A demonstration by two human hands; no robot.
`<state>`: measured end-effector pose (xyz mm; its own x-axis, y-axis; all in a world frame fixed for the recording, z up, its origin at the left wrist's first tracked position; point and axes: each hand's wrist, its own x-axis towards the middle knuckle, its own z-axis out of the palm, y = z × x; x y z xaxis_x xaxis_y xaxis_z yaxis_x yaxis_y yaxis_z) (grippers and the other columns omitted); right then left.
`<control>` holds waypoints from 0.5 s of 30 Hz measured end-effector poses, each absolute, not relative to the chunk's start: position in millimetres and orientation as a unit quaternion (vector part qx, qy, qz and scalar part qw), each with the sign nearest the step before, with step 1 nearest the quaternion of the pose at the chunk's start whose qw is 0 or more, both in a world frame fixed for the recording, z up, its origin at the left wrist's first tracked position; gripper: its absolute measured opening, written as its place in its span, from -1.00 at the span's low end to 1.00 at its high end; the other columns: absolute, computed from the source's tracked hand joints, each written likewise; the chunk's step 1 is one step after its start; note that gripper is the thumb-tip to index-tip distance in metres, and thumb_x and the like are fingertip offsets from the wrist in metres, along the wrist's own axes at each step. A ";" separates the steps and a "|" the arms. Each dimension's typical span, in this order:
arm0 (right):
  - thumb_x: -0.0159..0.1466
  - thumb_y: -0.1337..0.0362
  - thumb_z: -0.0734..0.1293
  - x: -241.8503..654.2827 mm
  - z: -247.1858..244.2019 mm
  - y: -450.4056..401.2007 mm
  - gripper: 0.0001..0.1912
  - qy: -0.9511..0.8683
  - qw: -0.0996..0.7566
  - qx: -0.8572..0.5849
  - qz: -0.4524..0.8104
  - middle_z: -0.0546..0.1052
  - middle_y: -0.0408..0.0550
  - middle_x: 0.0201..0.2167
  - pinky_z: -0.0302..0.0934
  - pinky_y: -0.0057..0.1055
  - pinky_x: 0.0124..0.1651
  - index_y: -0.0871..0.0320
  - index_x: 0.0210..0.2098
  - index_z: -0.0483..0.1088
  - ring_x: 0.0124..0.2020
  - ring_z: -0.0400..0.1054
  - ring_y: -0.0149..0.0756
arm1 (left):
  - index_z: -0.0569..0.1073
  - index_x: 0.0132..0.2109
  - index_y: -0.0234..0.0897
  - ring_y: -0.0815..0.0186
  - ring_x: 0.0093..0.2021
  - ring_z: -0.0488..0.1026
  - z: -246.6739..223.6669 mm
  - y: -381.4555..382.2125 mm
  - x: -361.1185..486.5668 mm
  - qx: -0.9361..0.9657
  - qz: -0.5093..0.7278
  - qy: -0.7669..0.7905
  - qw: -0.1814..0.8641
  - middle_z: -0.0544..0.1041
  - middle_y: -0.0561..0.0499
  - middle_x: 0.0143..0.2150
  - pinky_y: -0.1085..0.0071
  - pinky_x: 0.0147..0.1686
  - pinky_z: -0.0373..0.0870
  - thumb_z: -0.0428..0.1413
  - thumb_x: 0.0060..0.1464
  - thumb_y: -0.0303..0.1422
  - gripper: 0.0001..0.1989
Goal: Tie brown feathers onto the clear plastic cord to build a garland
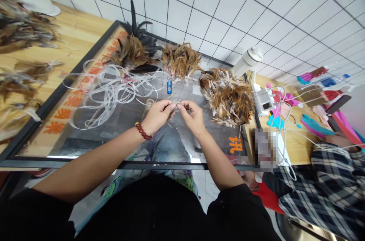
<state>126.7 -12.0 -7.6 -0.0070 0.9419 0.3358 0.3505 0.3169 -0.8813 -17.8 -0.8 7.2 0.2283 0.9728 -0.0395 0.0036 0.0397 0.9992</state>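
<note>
- Left grip point(158, 114) and right grip point(193, 116) meet, pinching a small pale piece point(176, 102)!
- Just beyond both: blue tool point(169, 87); white strands point(107, 94) off left!

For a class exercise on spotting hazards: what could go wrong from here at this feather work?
The loose white strips lie tangled beside the left hand and might snag its beaded bracelet. The small piece between the fingers of both hands, the right hand included, could slip and be hard to find. The white cup stands near the brown feathers; a knock might wet them.
</note>
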 end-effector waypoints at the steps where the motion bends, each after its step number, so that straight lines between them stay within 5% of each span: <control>1: 0.23 0.13 0.28 126.2 -8.6 -11.5 -0.79 -0.631 0.497 -0.501 0.322 0.46 -0.15 -0.44 0.22 -0.46 -0.23 0.16 -0.36 0.42 -0.39 0.30 -0.42 | 0.32 -0.56 -0.29 0.46 -0.63 0.22 8.0 -1.0 -17.9 0.546 0.430 0.449 0.562 0.31 0.10 -0.64 0.49 -0.57 0.19 0.06 0.05 -0.29 -0.72; 15: 0.14 0.12 0.35 124.9 -7.3 -9.7 -0.77 -0.537 0.529 -0.495 0.432 0.39 -0.20 -0.50 0.13 -0.51 -0.37 0.18 -0.39 0.38 -0.50 0.19 -0.50 | 0.38 -0.50 -0.31 0.46 -0.63 0.23 -0.5 2.0 -17.1 0.484 0.449 0.453 0.599 0.34 0.09 -0.62 0.50 -0.59 0.20 0.12 0.01 -0.26 -0.78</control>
<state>124.9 -9.7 -7.3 0.0512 0.9888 0.1401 0.0746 0.1361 -0.9879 -17.1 2.0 -0.5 0.1866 0.9766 -0.1072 -0.1002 0.1275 0.9868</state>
